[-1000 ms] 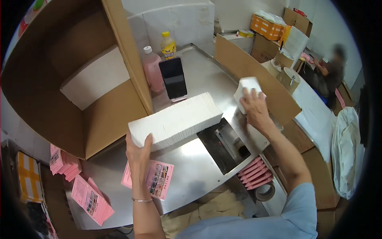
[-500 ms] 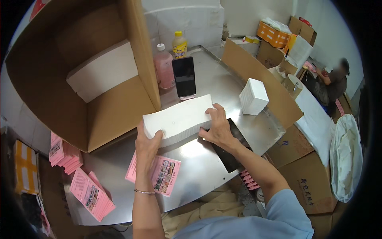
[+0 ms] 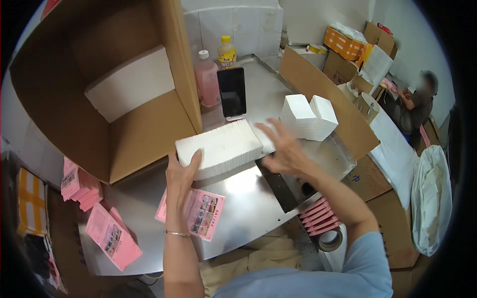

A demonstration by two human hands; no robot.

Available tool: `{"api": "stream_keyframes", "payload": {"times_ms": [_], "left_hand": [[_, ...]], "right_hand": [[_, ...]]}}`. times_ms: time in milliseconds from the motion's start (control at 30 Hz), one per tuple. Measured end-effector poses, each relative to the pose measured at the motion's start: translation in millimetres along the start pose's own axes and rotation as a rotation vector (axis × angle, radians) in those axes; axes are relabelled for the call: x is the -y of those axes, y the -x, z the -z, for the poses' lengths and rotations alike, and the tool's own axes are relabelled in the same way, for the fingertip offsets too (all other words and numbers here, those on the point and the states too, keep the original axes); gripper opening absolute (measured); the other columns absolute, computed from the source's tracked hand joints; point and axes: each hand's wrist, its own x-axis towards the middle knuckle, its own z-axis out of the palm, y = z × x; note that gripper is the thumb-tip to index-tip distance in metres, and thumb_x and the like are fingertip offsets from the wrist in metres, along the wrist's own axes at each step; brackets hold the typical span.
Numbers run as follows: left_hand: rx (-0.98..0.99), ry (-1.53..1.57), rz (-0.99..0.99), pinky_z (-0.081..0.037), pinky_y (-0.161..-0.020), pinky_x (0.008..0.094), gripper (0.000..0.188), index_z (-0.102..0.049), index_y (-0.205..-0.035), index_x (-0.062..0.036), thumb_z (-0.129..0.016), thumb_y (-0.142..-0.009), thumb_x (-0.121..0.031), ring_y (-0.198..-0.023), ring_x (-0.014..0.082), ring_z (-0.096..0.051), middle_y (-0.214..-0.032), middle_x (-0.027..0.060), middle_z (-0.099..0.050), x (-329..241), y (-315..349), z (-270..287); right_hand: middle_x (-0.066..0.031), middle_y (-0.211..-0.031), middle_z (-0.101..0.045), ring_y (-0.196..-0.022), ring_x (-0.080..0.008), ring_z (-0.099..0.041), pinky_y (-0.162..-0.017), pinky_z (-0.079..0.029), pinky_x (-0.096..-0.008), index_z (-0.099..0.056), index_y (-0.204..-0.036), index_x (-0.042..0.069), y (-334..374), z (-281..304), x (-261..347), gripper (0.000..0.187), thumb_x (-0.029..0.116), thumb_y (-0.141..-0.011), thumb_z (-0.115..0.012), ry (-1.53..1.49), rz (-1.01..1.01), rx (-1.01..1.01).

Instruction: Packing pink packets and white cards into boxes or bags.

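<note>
A long row of folded white paper napkins (image 3: pixel 218 149) lies on the steel table, its many thin edges facing me. My left hand (image 3: pixel 183 174) grips its left end, thumb on top and fingers behind. At the right end, my right hand (image 3: pixel 287 151) is slightly blurred, fingers spread apart, off the row. A small white piece (image 3: pixel 267 140) sits between that hand and the row. Beyond my right hand stand two short white napkin stacks (image 3: pixel 299 115) side by side. Under my left wrist is a pink printed leaflet (image 3: pixel 204 213).
A large open carton (image 3: pixel 149 144) with a white stack inside stands at the left. A phone (image 3: pixel 232 93) on a stand and two bottles (image 3: pixel 207 82) are behind. Pink leaflet piles (image 3: pixel 113 238) lie front left. A cardboard flap (image 3: pixel 323 94) edges the right; another person (image 3: pixel 422 104) sits beyond.
My right hand has let go of the row's right end and opened. The row looks shorter, and a second short stack now stands beside the first at the right.
</note>
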Motion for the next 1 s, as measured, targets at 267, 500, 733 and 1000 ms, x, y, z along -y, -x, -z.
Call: {"api": "stream_keyframes", "payload": {"times_ms": [267,500,733,1000], "left_hand": [[0.278,-0.699,0.085,-0.046,-0.101,0.0430,0.120,-0.029,-0.138,0.0166,-0.069,-0.069,-0.073,-0.126,0.0410,-0.051,-0.134,0.0342,-0.047,-49,-23,-31],[0.431,-0.903,-0.019,-0.048,-0.097,0.0437,0.108,-0.020,-0.145,0.0032,-0.074,-0.069,-0.051,-0.114,0.0436,-0.059,-0.124,0.0330,-0.056,-41,-14,-25],[0.656,0.100,0.037,-0.051,-0.089,0.0377,0.055,-0.061,-0.115,0.0018,-0.068,-0.082,-0.041,-0.100,0.0252,-0.066,-0.104,0.0127,-0.069,-32,-49,-56],[0.755,0.468,0.339,-0.047,-0.091,0.0438,0.062,-0.054,-0.131,-0.0097,-0.062,-0.085,-0.051,-0.111,0.0237,-0.057,-0.121,0.0089,-0.061,-64,-75,-153]], "right_hand": [[-0.0291,-0.127,-0.042,-0.113,-0.0490,-0.051,-0.093,-0.049,-0.0485,-0.054,-0.121,0.011,-3,-76,49,0.064,0.021,-0.062,-0.076,-0.127,-0.133,-0.202],[-0.0232,-0.128,-0.048,-0.114,-0.0404,-0.052,-0.093,-0.043,-0.0499,-0.060,-0.110,0.010,-10,-12,-7,0.040,0.015,-0.071,-0.068,0.522,0.105,-0.358],[-0.0196,-0.117,-0.056,-0.112,-0.0348,-0.053,-0.094,-0.039,-0.0472,-0.067,-0.103,0.008,14,26,-21,0.035,0.016,-0.069,-0.070,0.283,0.052,-0.595],[-0.0145,-0.111,-0.058,-0.108,-0.0227,-0.054,-0.096,-0.041,-0.0322,-0.070,-0.116,0.008,85,72,-106,0.040,0.038,-0.100,-0.049,-0.329,-0.729,-0.618]]}}
